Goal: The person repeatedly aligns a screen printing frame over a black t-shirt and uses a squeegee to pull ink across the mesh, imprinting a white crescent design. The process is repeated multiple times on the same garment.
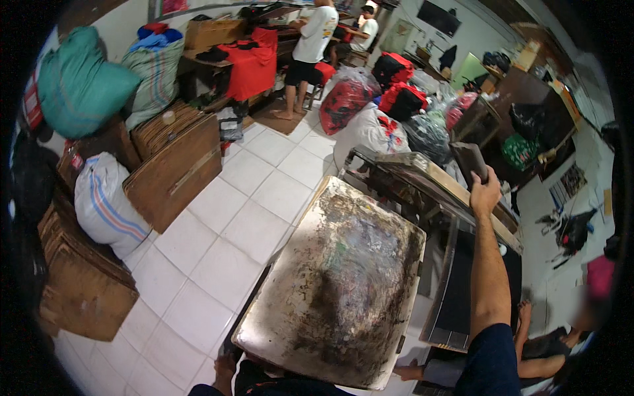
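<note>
A wide stained board (350,284), pale at its edges and blotched with dark paint, stands flat right in front of me. My right hand (486,193) is stretched out beyond its far right corner, closed round the lower end of a dark brown flat bar (469,160). That bar is held above a wood-edged frame (429,175) leaning among other frames. Low in the picture, my left hand (224,371) is beside the board's near left corner, next to its dark edge. Its fingers are too shadowed to make out.
Stacks of brown boards (175,171) and a white striped sack (109,201) line the left. Bulging bags (347,99) crowd the far side. Two people (317,39) work at the back table; another person (541,350) sits close on my right, beside a black panel (456,284).
</note>
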`<state>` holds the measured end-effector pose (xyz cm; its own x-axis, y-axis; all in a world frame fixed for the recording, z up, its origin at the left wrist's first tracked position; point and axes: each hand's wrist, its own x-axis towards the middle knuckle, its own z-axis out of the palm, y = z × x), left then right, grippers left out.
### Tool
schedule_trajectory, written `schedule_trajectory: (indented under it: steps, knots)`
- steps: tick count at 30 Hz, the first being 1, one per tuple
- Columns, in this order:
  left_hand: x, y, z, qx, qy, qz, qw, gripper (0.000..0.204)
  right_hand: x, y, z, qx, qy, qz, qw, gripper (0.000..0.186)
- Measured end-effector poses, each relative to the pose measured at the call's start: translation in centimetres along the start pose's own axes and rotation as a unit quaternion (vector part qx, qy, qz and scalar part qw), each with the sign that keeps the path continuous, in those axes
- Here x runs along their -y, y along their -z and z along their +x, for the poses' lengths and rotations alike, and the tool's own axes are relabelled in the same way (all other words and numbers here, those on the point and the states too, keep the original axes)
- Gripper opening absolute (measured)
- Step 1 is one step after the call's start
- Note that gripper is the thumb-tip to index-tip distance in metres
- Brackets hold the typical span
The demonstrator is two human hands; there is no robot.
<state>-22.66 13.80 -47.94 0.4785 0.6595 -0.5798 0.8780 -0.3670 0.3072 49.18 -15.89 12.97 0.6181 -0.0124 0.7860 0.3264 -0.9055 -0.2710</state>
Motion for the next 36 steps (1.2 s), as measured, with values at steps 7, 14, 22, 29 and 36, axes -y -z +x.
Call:
schedule_trajectory:
  steps: [7, 14, 22, 29, 36]
  knots:
    - [-2.1, 3.5, -0.6, -0.055, -0.078, 0.027, 0.995, 0.054, 0.3, 0.1, 0.4, 0.009, -0.007, 0.028, 1.000, 0.036]
    - [4.9, 5.4, -1.1, -0.110, 0.065, 0.011, 0.992, 0.026, 0.4, 0.3, -0.2, 0.007, 0.002, -0.002, 1.000, 0.033]
    - [-4.0, 20.8, 3.3, -0.249, -0.128, -0.321, 0.905, 0.018, 1.0, 0.6, -0.4, -0.003, -0.004, 0.011, 1.000, 0.037]
    - [-25.4, 33.7, 4.2, -0.441, -0.337, -0.264, 0.789, 0.013, 1.5, 1.0, -0.8, -0.029, 0.003, -0.010, 1.000, 0.038]
    - [-36.3, 47.4, -2.8, -0.484, -0.405, -0.240, 0.738, 0.014, 1.1, 0.7, -0.3, 0.016, -0.022, -0.015, 1.000, 0.041]
